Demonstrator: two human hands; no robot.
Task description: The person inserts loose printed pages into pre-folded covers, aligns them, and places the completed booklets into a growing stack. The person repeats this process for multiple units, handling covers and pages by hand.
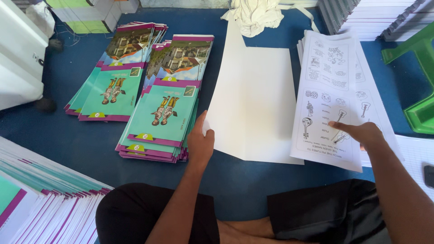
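While the left hand (200, 140) pinches the near left edge of the blank white sheet (253, 104), the right hand (359, 133) rests fingers-down, gripping nothing, on the printed page (332, 104) just right of that sheet. Both sheets run lengthwise away from the person. Teal booklets (162, 113) lie left, on a blue mat (81, 140)

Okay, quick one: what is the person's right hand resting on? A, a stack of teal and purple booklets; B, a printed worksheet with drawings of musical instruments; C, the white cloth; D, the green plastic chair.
B: the right hand lies flat on the printed worksheet showing instrument drawings, atop a paper pile.
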